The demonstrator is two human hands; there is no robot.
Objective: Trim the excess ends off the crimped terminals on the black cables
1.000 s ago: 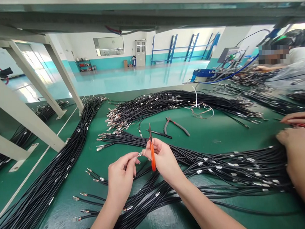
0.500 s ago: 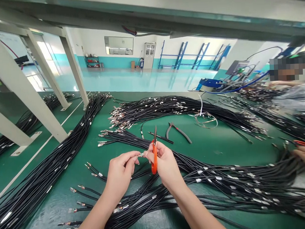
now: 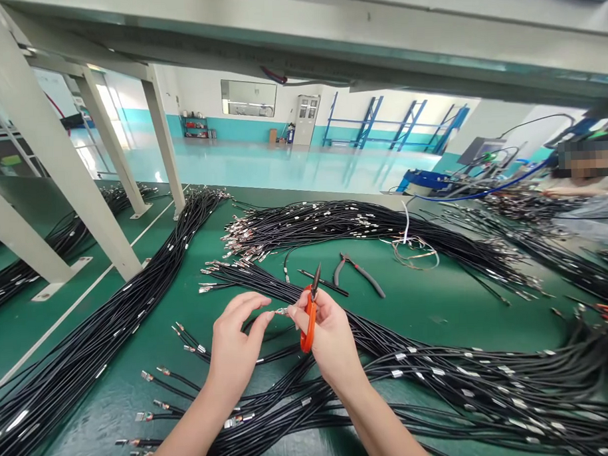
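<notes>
My right hand (image 3: 332, 340) is closed around orange-handled scissors (image 3: 307, 326), their dark blades pointing up and away. Between its thumb and fingertips it also pinches a small metal cable terminal (image 3: 281, 311), which sticks out to the left. My left hand (image 3: 235, 340) is beside the terminal, thumb and index finger parted; the thumb tip is at the terminal's end, and I cannot tell if it touches. Below both hands runs a bundle of black cables (image 3: 289, 381) with metal ends and white labels. The pinched terminal's cable is mostly hidden by my right hand.
Grey-handled pliers (image 3: 368, 279) and a thin black pen-like tool (image 3: 326, 284) lie beyond my hands on the green table (image 3: 436, 303). More cable bundles (image 3: 304, 221) spread at the back and left (image 3: 151, 280). Metal posts (image 3: 67, 156) stand left. A co-worker (image 3: 588, 168) is at right.
My left index finger has lifted off the terminal, leaving its fingers apart. The scissors have tilted slightly to the right. The view has shifted a little; the co-worker's hand at right is now hardly visible.
</notes>
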